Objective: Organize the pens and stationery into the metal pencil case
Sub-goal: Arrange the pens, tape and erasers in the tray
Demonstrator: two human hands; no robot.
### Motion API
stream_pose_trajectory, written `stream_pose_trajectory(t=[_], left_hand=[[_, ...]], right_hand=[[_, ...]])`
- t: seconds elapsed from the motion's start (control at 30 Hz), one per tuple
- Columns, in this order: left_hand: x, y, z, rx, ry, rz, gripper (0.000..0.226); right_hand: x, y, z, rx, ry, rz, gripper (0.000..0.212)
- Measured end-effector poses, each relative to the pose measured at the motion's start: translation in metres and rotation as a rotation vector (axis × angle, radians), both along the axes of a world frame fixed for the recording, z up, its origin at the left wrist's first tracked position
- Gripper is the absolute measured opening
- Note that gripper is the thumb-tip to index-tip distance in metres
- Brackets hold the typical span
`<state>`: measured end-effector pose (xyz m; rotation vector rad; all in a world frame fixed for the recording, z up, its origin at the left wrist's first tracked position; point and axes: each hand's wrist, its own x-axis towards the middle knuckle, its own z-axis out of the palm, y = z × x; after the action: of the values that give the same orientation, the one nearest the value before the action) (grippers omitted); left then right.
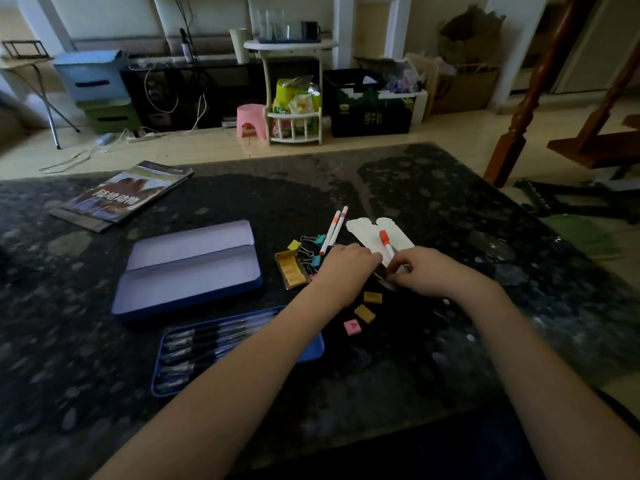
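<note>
Hands meet at centre frame: my left hand (349, 263) and right hand (427, 271) both pinch the orange-capped white marker (387, 247), probably to lift it. Left of them the open blue metal pencil case (194, 271) waits, its pen-filled tray (313, 348) nearer me.

View: one head-worn wide-angle camera.
Direction: forward and down across the dark table (433, 188).
Range: close above both forearms; room behind.

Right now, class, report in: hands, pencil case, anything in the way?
Both hands, left hand and right hand, meet at the orange-capped marker. Pencil case open, empty. Pen tray filled. Binder clips loose alongside.
</note>
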<state>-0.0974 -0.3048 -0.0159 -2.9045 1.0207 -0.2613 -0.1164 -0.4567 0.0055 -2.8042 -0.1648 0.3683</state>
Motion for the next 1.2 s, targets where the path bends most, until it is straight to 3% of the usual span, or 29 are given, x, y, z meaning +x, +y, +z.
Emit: stream_pose_trajectory(t=[0.1, 0.23, 0.4, 0.5, 0.6, 0.77, 1.07, 1.2], left_hand=[[-0.002, 0.006, 0.001, -0.061, -0.019, 0.001, 0.021], [-0.008, 0.024, 0.013, -0.177, -0.051, 0.008, 0.016], [-0.024, 0.077, 0.036, -0.396, 0.028, 0.101, 0.022], [-0.044, 0.124, 0.039, -0.460, -0.076, 0.060, 0.032], [-0.072, 0.172, 0.038, -0.493, -0.024, 0.063, 0.032], [-0.117, 0.242, 0.029, -0.476, 0.189, 0.195, 0.013], [-0.136, 0.263, 0.011, -0.420, 0.367, 0.205, 0.022], [-0.138, 0.269, 0.000, -0.538, 0.384, 0.196, 0.021]], right_hand=[[-0.005, 0.013, 0.008, 0.015, -0.043, -0.001, 0.028], [-0.010, 0.032, 0.031, 0.068, -0.173, 0.038, 0.030], [-0.012, 0.053, 0.048, 0.177, -0.193, -0.018, 0.018], [-0.023, 0.071, 0.051, 0.310, -0.151, 0.085, 0.015], [-0.039, 0.099, 0.047, 0.423, -0.151, 0.184, 0.007], [-0.064, 0.148, 0.042, 0.302, -0.098, 0.394, 0.004], [-0.073, 0.158, 0.012, 0.179, 0.078, 0.403, 0.007], [-0.073, 0.159, 0.003, 0.160, 0.055, 0.401, 0.009]])
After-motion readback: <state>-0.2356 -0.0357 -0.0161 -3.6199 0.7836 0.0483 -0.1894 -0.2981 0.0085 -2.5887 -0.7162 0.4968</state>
